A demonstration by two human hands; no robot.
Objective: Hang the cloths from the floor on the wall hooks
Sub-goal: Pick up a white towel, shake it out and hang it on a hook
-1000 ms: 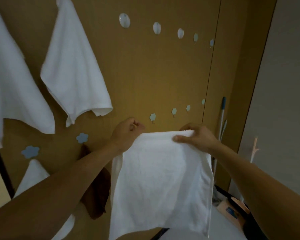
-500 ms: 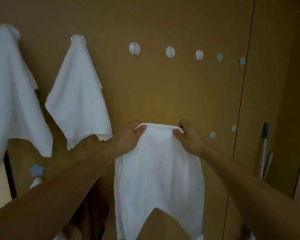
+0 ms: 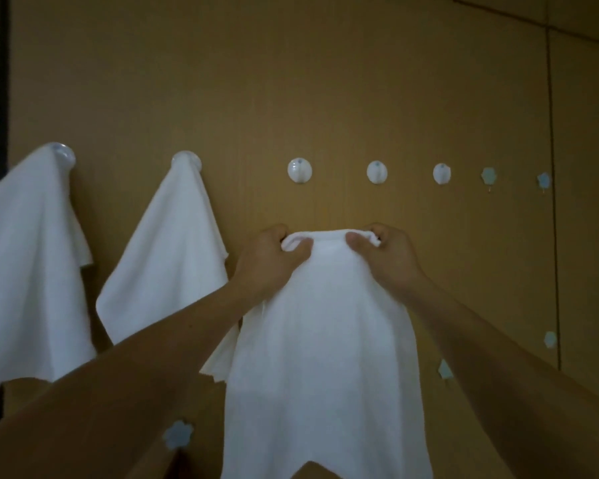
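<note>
I hold a white cloth (image 3: 325, 340) up against the brown wall by its top edge. My left hand (image 3: 268, 261) pinches the left part of that edge, and my right hand (image 3: 386, 257) pinches the right part. The cloth hangs down between my forearms. Its top edge is a little below the bare round white hook (image 3: 300, 170), between that hook and the bare hook beside it (image 3: 377, 171). Two white cloths hang on hooks to the left, one in the middle left (image 3: 166, 250) and one at the far left (image 3: 28, 264).
A third bare round hook (image 3: 441, 173) and small pale blue flower-shaped hooks (image 3: 488, 175) continue the row to the right. More flower hooks (image 3: 177, 436) sit lower on the wall. A vertical panel seam (image 3: 554, 202) runs at the right, and a dark strip (image 3: 0, 98) edges the left.
Both hands have raised the cloth toward the row of round hooks and moved closer together on its top edge. The view has tilted upward, so the floor and lower items are out of sight.
</note>
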